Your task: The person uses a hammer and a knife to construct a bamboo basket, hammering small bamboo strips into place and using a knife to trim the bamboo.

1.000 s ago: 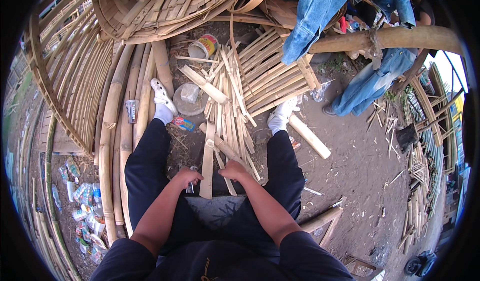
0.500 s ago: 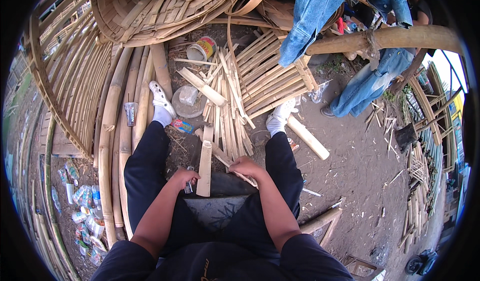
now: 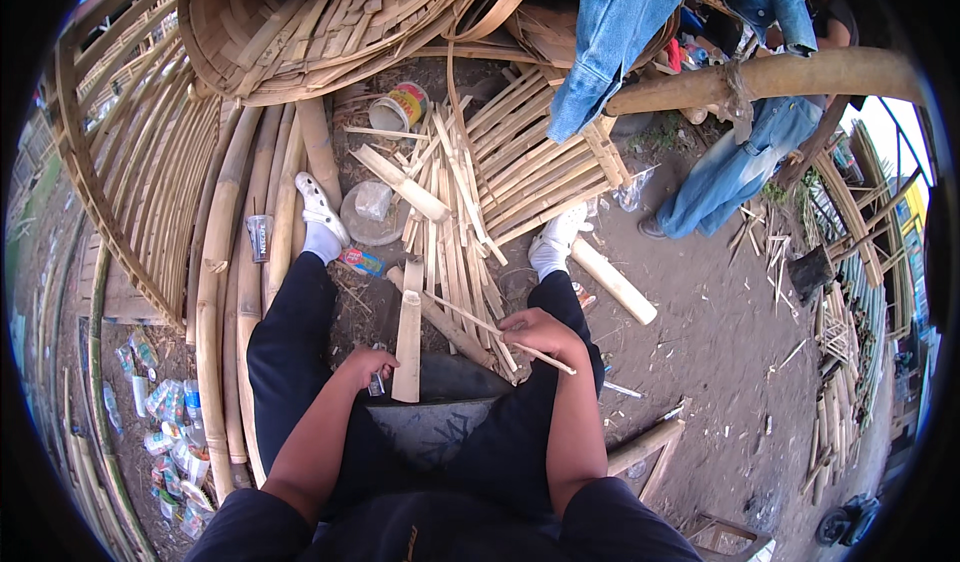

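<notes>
My left hand (image 3: pixel 368 366) is closed near my left knee, around a small, partly hidden thing with a shiny metallic part (image 3: pixel 377 384). Just right of it a wide split bamboo piece (image 3: pixel 408 347) lies lengthwise, its near end by the dark block (image 3: pixel 450 374) between my legs. My right hand (image 3: pixel 545 333) grips a thin bamboo strip (image 3: pixel 465 314), which slants down to the right and sticks out past the hand over my right thigh. Under the strip a thicker bamboo length (image 3: pixel 455 332) rests on the ground. Ahead of it spreads a pile of bamboo strips (image 3: pixel 462 262).
Beyond the pile lies a slatted bamboo panel (image 3: pixel 545 157); a bucket (image 3: pixel 398 108) stands nearby. Long bamboo poles (image 3: pixel 226 232) run along my left, beside plastic litter (image 3: pixel 175 402). A cut bamboo length (image 3: pixel 615 280) lies right of my foot. Denim clothes (image 3: pixel 625 32) hang from a thick pole (image 3: pixel 780 77).
My right hand has moved right and slightly forward, and the thin strip it holds now sticks out to its right. My left hand stays almost in place.
</notes>
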The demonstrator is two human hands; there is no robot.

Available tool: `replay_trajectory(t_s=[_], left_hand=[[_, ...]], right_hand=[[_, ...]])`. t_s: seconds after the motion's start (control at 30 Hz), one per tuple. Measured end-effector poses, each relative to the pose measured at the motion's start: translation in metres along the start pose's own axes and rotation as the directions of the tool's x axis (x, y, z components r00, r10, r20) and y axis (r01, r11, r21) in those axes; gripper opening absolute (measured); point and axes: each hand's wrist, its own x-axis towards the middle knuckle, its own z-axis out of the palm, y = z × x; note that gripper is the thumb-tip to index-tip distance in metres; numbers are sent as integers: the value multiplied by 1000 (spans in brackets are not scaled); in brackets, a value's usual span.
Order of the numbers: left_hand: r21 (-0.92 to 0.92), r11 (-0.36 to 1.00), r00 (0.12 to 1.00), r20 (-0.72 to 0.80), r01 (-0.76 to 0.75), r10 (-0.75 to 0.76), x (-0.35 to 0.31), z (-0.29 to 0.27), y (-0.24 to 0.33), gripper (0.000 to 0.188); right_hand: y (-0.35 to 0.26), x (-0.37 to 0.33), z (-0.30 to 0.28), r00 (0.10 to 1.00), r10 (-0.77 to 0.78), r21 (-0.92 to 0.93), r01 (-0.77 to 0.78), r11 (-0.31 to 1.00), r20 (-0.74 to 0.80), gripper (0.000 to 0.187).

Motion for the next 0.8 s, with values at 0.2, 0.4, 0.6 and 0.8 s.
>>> replay_trajectory(t_s=[0.2, 0.4, 0.6, 0.8], left_hand=[[20, 1000, 1000, 25, -1, 0, 5, 1, -1, 14], [-27, 999, 999, 46, -16, 17, 26, -16, -9, 11], [49, 998, 989, 147, -41, 33, 26, 9, 1, 14], [-57, 998, 989, 145, -26, 34, 32, -1, 1, 13]], right_hand=[[-22, -24, -21, 975, -23, 95, 44, 995, -219, 48], [-103, 1, -53, 838, -190, -90, 167, 982, -512, 47], [-138, 109, -149, 450, -564, -517, 235, 823, -693, 53], [-108, 83, -45, 690, -330, -147, 312, 939, -644, 41]])
